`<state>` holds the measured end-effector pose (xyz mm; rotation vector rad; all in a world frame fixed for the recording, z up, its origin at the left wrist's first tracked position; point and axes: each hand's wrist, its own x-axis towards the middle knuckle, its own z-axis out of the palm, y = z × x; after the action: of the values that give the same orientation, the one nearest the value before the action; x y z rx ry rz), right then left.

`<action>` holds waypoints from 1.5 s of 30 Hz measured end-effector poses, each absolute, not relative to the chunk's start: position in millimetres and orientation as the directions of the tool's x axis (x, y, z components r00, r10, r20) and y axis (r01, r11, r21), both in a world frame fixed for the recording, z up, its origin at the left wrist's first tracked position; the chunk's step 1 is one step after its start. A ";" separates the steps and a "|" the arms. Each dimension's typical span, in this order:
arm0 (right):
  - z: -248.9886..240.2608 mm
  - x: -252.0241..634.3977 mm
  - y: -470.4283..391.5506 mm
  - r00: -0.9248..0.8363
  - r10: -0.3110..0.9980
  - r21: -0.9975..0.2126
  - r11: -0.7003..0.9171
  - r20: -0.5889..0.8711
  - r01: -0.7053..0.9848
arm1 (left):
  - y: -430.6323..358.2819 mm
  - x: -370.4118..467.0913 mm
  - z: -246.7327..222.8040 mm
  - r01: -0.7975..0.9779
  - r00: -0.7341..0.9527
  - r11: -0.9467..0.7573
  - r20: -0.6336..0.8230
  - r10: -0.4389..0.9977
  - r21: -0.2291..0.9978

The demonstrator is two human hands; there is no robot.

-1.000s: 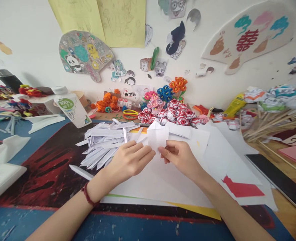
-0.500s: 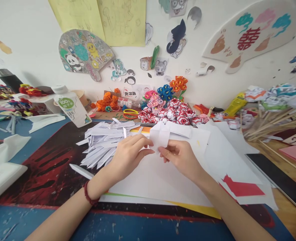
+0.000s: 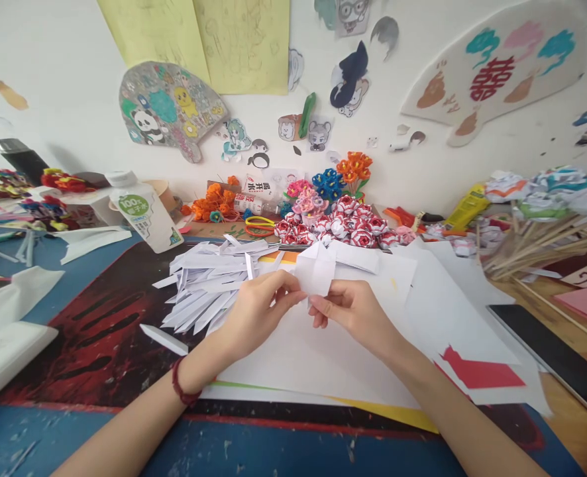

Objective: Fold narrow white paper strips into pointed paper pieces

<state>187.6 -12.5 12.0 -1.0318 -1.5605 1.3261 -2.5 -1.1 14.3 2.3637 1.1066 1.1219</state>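
A small white folded paper [image 3: 316,268] is held upright above the white sheets [image 3: 313,358] in the middle of the desk. My left hand [image 3: 264,308] pinches its lower left edge between thumb and fingers. From the right, my right hand [image 3: 356,310] grips the bottom edge, thumb in front and fingers curled behind. The two thumbs nearly meet under the paper. Left of my left hand lies a heap of folded white paper strips [image 3: 201,278]. One loose folded strip [image 3: 164,338] rests on the dark red and black mat.
A white bottle [image 3: 144,212] stands behind the heap. Red and white paper flowers [image 3: 356,225] line the back. At the right lie a black phone [image 3: 552,351], wooden sticks [image 3: 532,245] and pink notes [image 3: 584,299]. A white box [image 3: 10,358] sits at the left.
My left fingers have moved down along the small paper's edge, and my left hand is slightly further right. My right hand has shifted slightly left along the bottom edge.
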 end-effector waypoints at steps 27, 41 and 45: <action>14.6 186.9 -14.1 -0.313 0.950 -0.998 0.004 -0.015 0.058 | -9.0 1.6 10.9 0.553 0.363 -0.644 0.542 0.758 0.529; 15.0 185.0 -15.4 -0.282 0.959 -0.998 0.011 -0.007 0.060 | -11.5 2.6 10.9 0.517 0.329 -0.625 0.538 0.776 0.585; 17.5 185.7 -16.6 -0.271 0.962 -0.998 0.025 0.010 0.053 | -9.0 3.4 16.9 0.407 0.233 -0.514 0.458 0.858 0.755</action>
<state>185.7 -16.6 17.5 -1.0951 -1.4608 1.3676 3.4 -9.0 16.9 2.0263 1.1561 1.2266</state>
